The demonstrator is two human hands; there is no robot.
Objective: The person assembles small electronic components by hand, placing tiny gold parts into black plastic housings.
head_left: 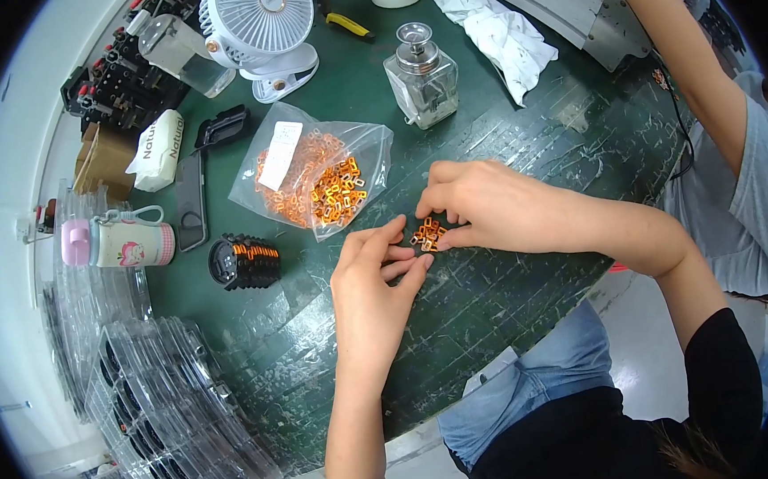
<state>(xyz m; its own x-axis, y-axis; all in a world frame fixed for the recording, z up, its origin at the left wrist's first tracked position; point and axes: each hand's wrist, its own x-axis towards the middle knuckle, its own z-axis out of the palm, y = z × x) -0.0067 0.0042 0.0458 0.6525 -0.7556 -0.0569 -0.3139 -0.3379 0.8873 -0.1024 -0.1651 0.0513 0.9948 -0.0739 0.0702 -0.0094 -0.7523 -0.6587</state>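
My left hand (373, 271) and my right hand (497, 207) meet over the green tabletop. Between their fingertips is a small cluster of orange and copper-coloured rectangular frames (428, 235). The right thumb and curled forefinger close around these frames from the right. My left fingers are bent together on the cluster's left side, with a dark bit showing beside them; what they pinch is hidden. Beyond the hands lies an open clear plastic bag (373, 147) full of similar orange frames (338, 192). A stack of black ring-shaped parts with orange pieces (245, 261) stands to the left.
A glass pump bottle (423, 76), white cloth (499, 36) and white fan (266, 21) stand farther back. At left are a phone (192, 202), a cup (130, 238), a tissue pack (160, 150) and stacked clear trays (169, 406). Another person's arm (682, 49) reaches in at right.
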